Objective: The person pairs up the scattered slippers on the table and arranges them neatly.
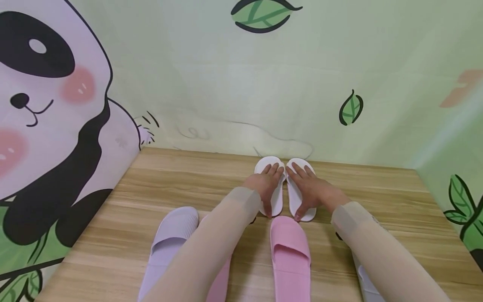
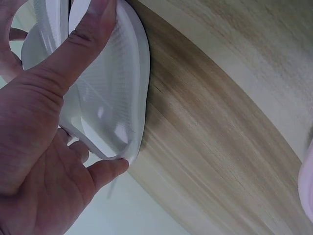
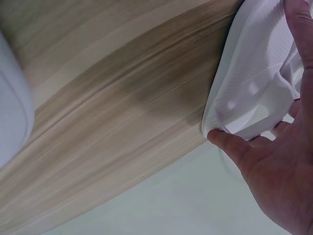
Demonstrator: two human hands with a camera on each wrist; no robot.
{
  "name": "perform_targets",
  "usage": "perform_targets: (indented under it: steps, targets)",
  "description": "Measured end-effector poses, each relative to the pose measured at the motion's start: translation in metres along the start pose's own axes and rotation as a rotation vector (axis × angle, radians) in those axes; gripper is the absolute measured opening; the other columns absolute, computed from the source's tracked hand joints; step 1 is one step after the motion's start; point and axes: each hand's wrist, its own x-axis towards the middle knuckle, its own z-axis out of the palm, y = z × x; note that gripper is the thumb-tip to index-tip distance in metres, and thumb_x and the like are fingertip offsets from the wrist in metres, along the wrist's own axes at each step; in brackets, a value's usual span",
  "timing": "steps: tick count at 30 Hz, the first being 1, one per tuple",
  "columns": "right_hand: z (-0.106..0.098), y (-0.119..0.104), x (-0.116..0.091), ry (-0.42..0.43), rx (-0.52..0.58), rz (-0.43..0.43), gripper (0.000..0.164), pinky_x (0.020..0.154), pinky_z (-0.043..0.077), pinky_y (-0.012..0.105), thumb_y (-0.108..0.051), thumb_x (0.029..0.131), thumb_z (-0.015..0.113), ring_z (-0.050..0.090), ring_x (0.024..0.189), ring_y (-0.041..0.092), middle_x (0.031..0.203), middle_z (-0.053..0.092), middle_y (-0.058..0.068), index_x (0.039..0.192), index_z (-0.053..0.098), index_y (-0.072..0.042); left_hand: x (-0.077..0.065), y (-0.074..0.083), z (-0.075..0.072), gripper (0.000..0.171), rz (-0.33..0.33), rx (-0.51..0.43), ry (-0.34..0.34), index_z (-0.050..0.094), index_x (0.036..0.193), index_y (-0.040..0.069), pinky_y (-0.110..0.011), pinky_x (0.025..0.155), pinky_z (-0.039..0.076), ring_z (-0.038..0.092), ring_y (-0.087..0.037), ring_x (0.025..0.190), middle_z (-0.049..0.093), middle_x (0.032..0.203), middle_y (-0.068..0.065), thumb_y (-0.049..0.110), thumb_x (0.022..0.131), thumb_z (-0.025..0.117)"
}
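Note:
Two white slippers stand side by side at the back of the wooden surface, close to the wall. On the left white slipper (image 1: 278,203) rests my left hand (image 1: 266,182), fingers laid straight toward the far end and thumb at the near end. My right hand (image 1: 309,188) lies the same way over the right white slipper (image 1: 294,193). In the left wrist view the little finger touches the slipper's tip (image 2: 122,152). The right wrist view shows a fingertip at the edge of the other white slipper (image 3: 239,83). Hands partly cover both straps.
A pink slipper (image 1: 290,268) lies just in front, its pair (image 1: 220,281) mostly behind the left sleeve. A lavender slipper (image 1: 171,239) is at left; another pale slipper (image 1: 370,291) shows partly under the right sleeve. A panda-printed wall (image 1: 211,84) borders the wooden surface (image 1: 362,184).

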Motion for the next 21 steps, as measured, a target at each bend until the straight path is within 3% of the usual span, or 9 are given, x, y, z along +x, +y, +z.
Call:
perform_targets:
  steps: [7, 16, 21]
  targets:
    - [-0.0036, -0.0022, -0.0003, 0.008, 0.009, -0.005, 0.152, 0.125, 0.021, 0.067, -0.055, 0.057, 0.099, 0.005, 0.156, 0.057, 0.173, 0.0, 0.024, 0.166, 0.006, -0.005, -0.001, 0.0003, -0.0025, 0.145, -0.003, -0.001, 0.007, 0.011, 0.167, 0.01, -0.038, 0.125, 0.034, 0.015, -0.03, 0.162, 0.01, 0.176, -0.011, 0.041, 0.059, 0.102]
    - [-0.003, -0.003, -0.0008, 0.038, 0.034, -0.024, 0.162, 0.127, 0.018, 0.062, -0.054, 0.052, 0.101, 0.008, 0.154, 0.06, 0.172, 0.002, 0.03, 0.162, 0.001, 0.01, 0.0002, 0.0002, -0.0024, 0.144, -0.005, 0.003, 0.006, 0.011, 0.167, 0.007, -0.039, 0.127, 0.03, 0.017, -0.031, 0.162, 0.011, 0.175, -0.013, 0.041, 0.06, 0.102]
    - [0.0015, -0.0013, -0.001, 0.047, 0.029, -0.027, 0.16, 0.128, 0.016, 0.061, -0.053, 0.051, 0.101, 0.009, 0.154, 0.059, 0.171, 0.003, 0.031, 0.161, 0.004, 0.011, 0.0035, 0.0013, 0.0002, 0.147, -0.014, 0.05, -0.007, 0.009, 0.166, 0.005, -0.036, 0.127, 0.03, 0.017, -0.03, 0.162, 0.012, 0.175, -0.012, 0.046, 0.059, 0.101]
